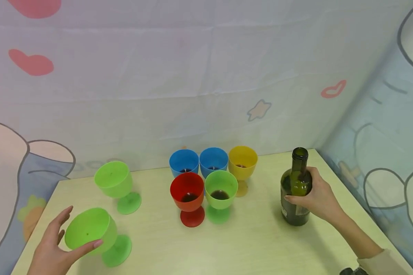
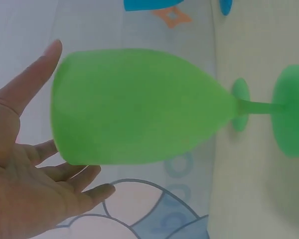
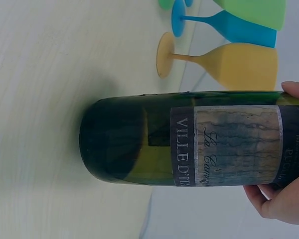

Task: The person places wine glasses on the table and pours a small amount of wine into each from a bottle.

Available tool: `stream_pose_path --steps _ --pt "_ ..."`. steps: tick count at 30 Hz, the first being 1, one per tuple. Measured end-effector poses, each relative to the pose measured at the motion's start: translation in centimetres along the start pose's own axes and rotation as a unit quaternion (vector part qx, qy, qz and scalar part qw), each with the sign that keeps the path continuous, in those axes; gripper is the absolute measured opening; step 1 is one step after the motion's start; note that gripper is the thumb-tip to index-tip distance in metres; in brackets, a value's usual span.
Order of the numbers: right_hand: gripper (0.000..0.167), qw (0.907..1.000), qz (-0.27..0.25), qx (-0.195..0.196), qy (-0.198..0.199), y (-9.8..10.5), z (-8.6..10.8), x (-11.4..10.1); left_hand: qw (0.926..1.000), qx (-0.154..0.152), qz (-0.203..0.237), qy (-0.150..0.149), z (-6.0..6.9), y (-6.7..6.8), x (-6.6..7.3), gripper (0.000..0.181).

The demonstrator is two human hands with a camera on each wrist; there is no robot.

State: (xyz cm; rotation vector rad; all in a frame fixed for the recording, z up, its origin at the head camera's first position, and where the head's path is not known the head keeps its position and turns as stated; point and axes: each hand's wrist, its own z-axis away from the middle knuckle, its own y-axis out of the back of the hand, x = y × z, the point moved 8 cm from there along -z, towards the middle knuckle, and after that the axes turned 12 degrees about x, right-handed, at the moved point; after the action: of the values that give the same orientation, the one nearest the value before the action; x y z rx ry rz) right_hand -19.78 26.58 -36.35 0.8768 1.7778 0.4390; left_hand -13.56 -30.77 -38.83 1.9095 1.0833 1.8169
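Near the front left of the table, a green goblet stands upright. My left hand is around its bowl with fingers spread and a gap on the finger side; the thumb overlaps the near side of the bowl in the head view. The left wrist view has this hand beside the rim of the green goblet. At the right, my right hand grips a dark green wine bottle below its neck. The bottle is upright, with dark liquid inside and a label facing the right wrist camera.
Behind the left goblet stands a second green goblet. Mid-table, a red goblet, a green goblet, two blue goblets and a yellow goblet cluster together, each holding some dark liquid. A printed cloth hangs behind the table.
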Motion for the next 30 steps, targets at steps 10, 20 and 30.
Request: stream_pose_path --steps 10,20,30 --pt "0.082 1.0000 -0.001 0.001 -0.001 0.0 0.1 -0.2 0.9976 0.013 0.053 0.044 -0.1 -1.5 -2.9 0.109" --pt "0.082 1.0000 -0.003 0.001 -0.001 0.0 0.1 -0.1 0.9962 0.009 0.040 0.077 0.5 -1.3 -1.2 0.107" --pt "0.082 1.0000 0.002 0.002 0.001 0.0 0.1 -0.1 0.9954 0.018 0.051 0.079 0.4 -1.7 -1.2 0.107"
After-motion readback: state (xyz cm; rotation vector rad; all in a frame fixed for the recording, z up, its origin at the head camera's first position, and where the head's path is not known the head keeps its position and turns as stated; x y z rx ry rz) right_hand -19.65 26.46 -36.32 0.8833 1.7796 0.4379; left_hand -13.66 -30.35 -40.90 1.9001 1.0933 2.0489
